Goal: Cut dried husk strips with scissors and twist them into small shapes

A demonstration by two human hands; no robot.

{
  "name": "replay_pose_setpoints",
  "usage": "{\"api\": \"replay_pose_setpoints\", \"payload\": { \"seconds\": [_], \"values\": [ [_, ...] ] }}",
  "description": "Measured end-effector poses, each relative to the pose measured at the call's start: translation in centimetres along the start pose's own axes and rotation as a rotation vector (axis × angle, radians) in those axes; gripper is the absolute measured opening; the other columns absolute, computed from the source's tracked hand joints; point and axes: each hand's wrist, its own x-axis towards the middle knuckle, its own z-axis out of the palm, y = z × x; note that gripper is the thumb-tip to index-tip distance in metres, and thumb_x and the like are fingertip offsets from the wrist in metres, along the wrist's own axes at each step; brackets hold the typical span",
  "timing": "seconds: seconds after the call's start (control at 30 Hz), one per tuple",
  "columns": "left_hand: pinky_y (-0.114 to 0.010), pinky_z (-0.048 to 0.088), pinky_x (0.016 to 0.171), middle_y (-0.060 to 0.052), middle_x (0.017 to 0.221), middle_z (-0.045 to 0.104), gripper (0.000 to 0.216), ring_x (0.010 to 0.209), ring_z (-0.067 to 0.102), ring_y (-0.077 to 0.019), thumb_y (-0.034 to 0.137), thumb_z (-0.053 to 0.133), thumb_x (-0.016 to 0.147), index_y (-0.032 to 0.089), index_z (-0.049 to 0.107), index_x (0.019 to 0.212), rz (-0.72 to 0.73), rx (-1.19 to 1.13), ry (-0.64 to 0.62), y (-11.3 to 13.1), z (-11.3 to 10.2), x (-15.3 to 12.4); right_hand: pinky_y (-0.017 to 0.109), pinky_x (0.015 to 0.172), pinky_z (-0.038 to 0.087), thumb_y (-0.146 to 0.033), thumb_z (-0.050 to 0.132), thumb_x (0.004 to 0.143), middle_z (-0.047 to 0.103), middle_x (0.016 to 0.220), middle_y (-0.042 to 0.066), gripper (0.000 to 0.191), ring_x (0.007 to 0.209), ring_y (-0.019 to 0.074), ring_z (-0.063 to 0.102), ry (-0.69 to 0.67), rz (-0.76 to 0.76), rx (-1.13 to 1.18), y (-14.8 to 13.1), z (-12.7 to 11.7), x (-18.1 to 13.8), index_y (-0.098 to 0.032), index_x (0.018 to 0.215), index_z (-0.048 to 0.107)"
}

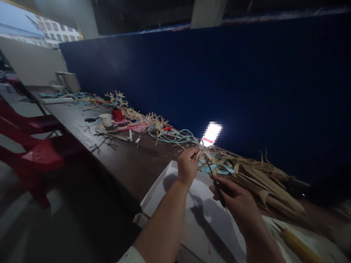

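Note:
My left hand (188, 165) is closed, pinching a small pale flower made of dried husk strips (202, 153) above the back edge of a shallow white box (192, 223). From the right, my right hand (238, 202) grips what look like dark-handled scissors (218, 191). Their slim tips reach up to the flower's petals; whether the blades are parted is too small to tell. A brightly lit phone (210, 137) stands just behind the flower.
Dried husks (268, 179) lie along the right. Coiled pale-blue cords (175, 137), a red thread spool (117, 114) and a white cup (105, 119) sit further left. A yellow-handled awl (297, 246) rests at lower right. Red chairs (41, 153) stand beside the table; a blue partition (260, 80) rises behind.

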Motion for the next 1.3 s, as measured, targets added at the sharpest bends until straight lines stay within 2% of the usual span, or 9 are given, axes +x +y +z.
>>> {"api": "replay_pose_setpoints", "payload": {
  "seconds": [0.3, 0.47, 0.83, 1.3],
  "values": [
    [-0.024, 0.048, 0.076, -0.004, 0.085, 0.068, 0.014, 0.08, 0.061, -0.0126, 0.013, 0.057, 0.075, 0.017, 0.068, 0.082, -0.03, -0.037, 0.013, -0.27, 0.11, 0.0, 0.03, 0.066, 0.053, -0.039, 0.073, 0.063, 0.069, 0.095, 0.009, 0.047, 0.08, 0.0231, 0.065, 0.015, -0.107, -0.099, 0.45, -0.05, 0.11, -0.018, 0.105, 0.068],
    [-0.025, 0.048, 0.079, -0.005, 0.087, 0.068, 0.014, 0.083, 0.062, -0.0133, 0.012, 0.056, 0.075, 0.016, 0.068, 0.082, -0.022, -0.061, 0.014, -0.38, 0.11, 0.05, 0.03, 0.073, 0.052, -0.039, 0.07, 0.067, 0.069, 0.096, 0.007, 0.043, 0.086, 0.0227, 0.064, 0.047, -0.187, -0.239, 0.51, -0.1, 0.11, -0.02, 0.106, 0.067],
    [-0.027, 0.049, 0.08, -0.005, 0.091, 0.068, 0.016, 0.085, 0.063, -0.0136, 0.014, 0.057, 0.076, 0.016, 0.067, 0.087, -0.055, -0.084, 0.014, -0.54, 0.18, -0.01, 0.031, 0.077, 0.051, -0.037, 0.068, 0.07, 0.067, 0.102, 0.007, 0.039, 0.09, 0.0231, 0.063, 0.033, -0.226, -0.258, -0.13, 0.06, -0.11, -0.02, 0.105, 0.067],
    [-0.026, 0.049, 0.079, -0.006, 0.09, 0.069, 0.017, 0.085, 0.062, -0.0133, 0.013, 0.057, 0.076, 0.016, 0.068, 0.088, 0.004, -0.087, 0.054, -0.02, -0.08, 0.14, 0.031, 0.079, 0.05, -0.036, 0.067, 0.071, 0.065, 0.108, 0.007, 0.041, 0.094, 0.0222, 0.062, 0.022, -0.248, -0.244, 0.34, 0.02, 0.01, -0.02, 0.108, 0.066]
  ]
}}
